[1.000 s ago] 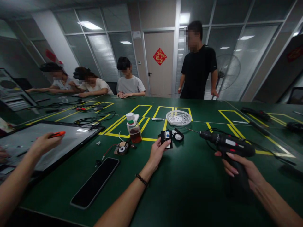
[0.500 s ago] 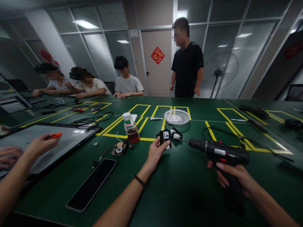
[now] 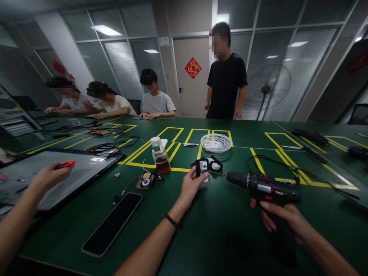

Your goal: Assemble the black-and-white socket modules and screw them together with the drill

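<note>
My left hand [image 3: 192,184] pinches a small black and white part [image 3: 203,166] with a blue mark on it, thumb on its lower edge. Around the grip of a black cordless drill [image 3: 264,188] the fingers of my right hand [image 3: 280,218] are wrapped. The drill lies level and points left. Its long thin bit reaches the right side of the small part; whether it touches cannot be made out. Just behind the part lies another black and white piece [image 3: 215,164]. A white plastic basket [image 3: 216,143] stands farther back.
Left of my left arm lie a phone [image 3: 113,224] and a small wired motor-like part [image 3: 145,180]. A bottle of brown liquid [image 3: 161,159] stands behind them. At far left, a co-worker's hand [image 3: 47,176] holds an orange-handled tool over a screen panel [image 3: 77,168]. Black cables [image 3: 276,163] lie behind the drill.
The drill has shifted slightly left and its bit has come closer across the small part. My left hand stays nearly in place. The co-worker's other hand has drawn back leftward.
</note>
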Tool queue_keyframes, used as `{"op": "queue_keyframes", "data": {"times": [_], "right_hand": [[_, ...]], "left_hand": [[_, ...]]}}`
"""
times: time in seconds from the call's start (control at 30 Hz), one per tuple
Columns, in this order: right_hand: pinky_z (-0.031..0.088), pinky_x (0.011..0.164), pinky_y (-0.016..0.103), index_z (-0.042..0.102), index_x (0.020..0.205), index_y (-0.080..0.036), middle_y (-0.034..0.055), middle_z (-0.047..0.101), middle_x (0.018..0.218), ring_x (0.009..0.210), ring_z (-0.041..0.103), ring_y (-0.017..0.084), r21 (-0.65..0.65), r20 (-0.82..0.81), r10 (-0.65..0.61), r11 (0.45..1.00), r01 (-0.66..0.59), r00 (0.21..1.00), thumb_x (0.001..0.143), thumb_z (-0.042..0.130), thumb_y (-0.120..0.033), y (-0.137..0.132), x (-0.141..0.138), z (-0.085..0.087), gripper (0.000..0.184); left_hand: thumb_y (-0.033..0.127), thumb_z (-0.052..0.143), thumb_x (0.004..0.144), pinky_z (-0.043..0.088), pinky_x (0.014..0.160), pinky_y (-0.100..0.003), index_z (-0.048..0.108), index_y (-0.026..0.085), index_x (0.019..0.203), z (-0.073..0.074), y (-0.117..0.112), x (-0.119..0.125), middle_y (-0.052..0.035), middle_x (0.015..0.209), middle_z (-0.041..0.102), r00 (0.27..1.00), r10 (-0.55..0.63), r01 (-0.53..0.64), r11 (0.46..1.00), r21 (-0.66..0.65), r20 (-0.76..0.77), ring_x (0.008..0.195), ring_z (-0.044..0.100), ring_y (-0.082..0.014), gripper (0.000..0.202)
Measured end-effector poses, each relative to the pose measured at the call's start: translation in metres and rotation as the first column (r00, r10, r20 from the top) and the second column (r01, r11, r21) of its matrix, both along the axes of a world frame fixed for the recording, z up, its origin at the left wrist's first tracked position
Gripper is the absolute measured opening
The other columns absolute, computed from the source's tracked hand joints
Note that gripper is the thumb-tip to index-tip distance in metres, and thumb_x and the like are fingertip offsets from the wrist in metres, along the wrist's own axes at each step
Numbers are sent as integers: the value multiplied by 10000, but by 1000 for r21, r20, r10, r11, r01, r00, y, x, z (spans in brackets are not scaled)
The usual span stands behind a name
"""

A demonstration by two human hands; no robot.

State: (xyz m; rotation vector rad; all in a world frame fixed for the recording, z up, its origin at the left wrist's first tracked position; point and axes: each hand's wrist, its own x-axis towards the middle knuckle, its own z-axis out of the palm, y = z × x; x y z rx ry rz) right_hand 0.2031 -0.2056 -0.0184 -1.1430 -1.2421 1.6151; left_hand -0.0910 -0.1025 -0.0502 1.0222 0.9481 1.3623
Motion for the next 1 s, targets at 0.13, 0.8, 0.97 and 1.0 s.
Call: {"op": "queue_keyframes", "data": {"times": [0.13, 0.8, 0.97, 1.0], "right_hand": [[407, 526, 306, 659, 1043, -141, -14, 531, 498, 484, 512, 156, 4, -11, 10, 1000, -10, 1000, 880, 610, -422, 0, 5, -4, 329], [453, 562, 314, 648, 1054, -118, -9, 541, 531, 514, 524, 149, 44, 99, 38, 998, -43, 994, 910, 596, -414, -1, 10, 9, 333], [458, 552, 312, 648, 1055, -123, -6, 543, 532, 513, 533, 153, 57, 116, 21, 998, -27, 993, 912, 592, -417, 1, 15, 1, 332], [454, 547, 309, 648, 1052, -123, -4, 544, 531, 511, 534, 154, 64, 116, 20, 998, -28, 993, 914, 588, -415, 1, 15, 0, 329]], "left_hand": [[310, 824, 673, 503, 939, -379, 618, 171, 1186, -1, 1, 1, -123, 1176, 684, 998, 53, -52, 998, 42, -41, 1054, 659, -242, 570], [313, 821, 682, 440, 1035, -431, 549, 167, 1206, -9, -1, 8, -158, 1233, 645, 937, 234, -189, 964, 186, -260, 1143, 621, -242, 608], [328, 806, 702, 452, 1027, -423, 564, 183, 1189, -13, 1, 10, -139, 1223, 651, 937, 219, -167, 965, 205, -271, 1135, 625, -235, 562], [327, 805, 702, 453, 1027, -422, 565, 186, 1189, -13, 0, 10, -137, 1221, 652, 938, 217, -164, 965, 205, -270, 1133, 626, -234, 561]]}}
